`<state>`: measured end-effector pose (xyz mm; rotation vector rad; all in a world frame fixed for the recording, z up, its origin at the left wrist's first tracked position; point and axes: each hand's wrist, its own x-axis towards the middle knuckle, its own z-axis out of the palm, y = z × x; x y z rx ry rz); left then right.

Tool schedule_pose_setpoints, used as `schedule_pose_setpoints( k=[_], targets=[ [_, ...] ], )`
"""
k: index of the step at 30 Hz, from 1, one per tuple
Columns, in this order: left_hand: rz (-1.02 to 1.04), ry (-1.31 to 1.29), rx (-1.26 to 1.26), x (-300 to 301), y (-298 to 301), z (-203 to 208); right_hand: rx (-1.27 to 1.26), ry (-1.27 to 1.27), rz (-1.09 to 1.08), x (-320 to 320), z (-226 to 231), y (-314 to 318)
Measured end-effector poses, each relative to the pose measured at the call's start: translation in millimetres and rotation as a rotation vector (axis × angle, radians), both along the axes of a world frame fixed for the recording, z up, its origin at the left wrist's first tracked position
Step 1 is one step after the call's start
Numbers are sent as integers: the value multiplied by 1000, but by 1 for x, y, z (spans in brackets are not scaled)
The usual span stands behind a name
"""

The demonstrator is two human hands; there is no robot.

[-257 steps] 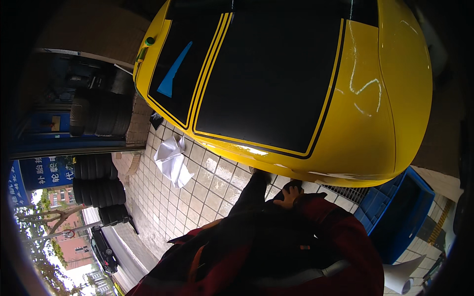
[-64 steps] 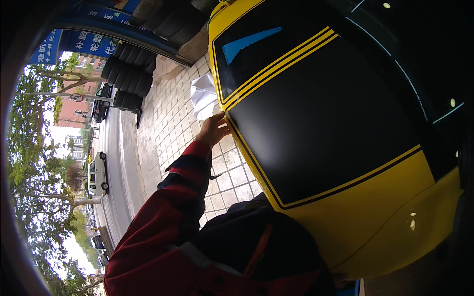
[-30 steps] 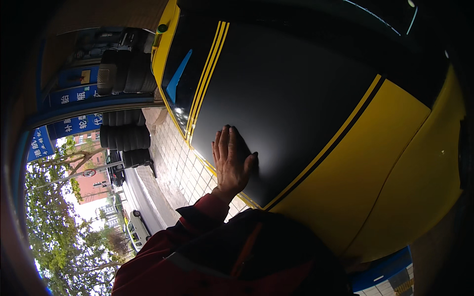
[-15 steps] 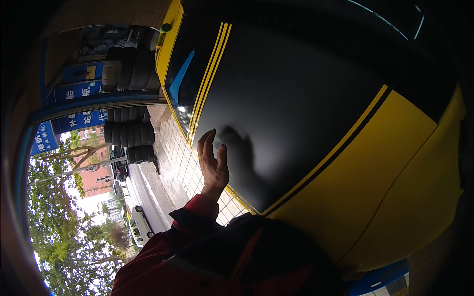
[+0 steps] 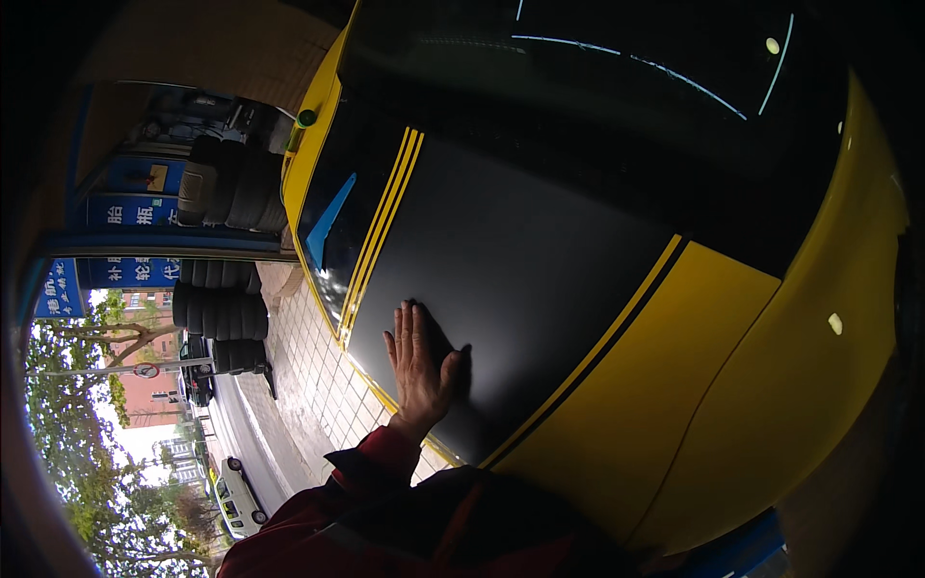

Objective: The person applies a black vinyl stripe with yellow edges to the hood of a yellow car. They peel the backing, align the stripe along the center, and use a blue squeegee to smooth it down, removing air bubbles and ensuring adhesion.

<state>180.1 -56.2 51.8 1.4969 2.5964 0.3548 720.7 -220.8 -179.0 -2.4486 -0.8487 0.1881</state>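
Note:
My left hand [image 5: 420, 374] lies over the matt black panel [image 5: 525, 279] on the hood of a yellow car [image 5: 718, 356]. Its fingers are stretched out and the thumb points away to the right, with the back of the hand showing. Nothing is in it. A shadow meets the fingers and thumb, so the palm seems to rest on the panel or just above it. Left of the fingers run thin yellow stripes [image 5: 383, 231], and beyond them is a blue pointed mark [image 5: 330, 223]. My right hand does not show.
The dark windshield [image 5: 578, 106] rises at the far side. Stacked black tires [image 5: 224, 313] stand at the left beside blue signs [image 5: 130, 212]. Pale paving tiles [image 5: 313, 371] border the hood, and a parked white van [image 5: 237, 496] and trees are outside.
My left hand has gone from raised and slightly curled above the hood to flat with straighter fingers. The view has shifted, bringing more of the windshield in.

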Motion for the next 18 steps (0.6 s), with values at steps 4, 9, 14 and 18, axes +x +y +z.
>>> schedule_pose_setpoints(
  k=[4, 9, 14, 18],
  targets=[
    [-198, 79, 20, 22, 31, 8, 92, 16, 17, 13, -24, -18],
    [-585, -74, -107, 114, 35, 11, 354, 235, 26, 8, -29, -15],
    [-902, -534, -22, 134, -34, 32, 383, 450, 359, -29, 59, 52],
    [-622, -943, -139, 127, -100, 53, 491, 533, 445, -55, 105, 75]
  ],
)
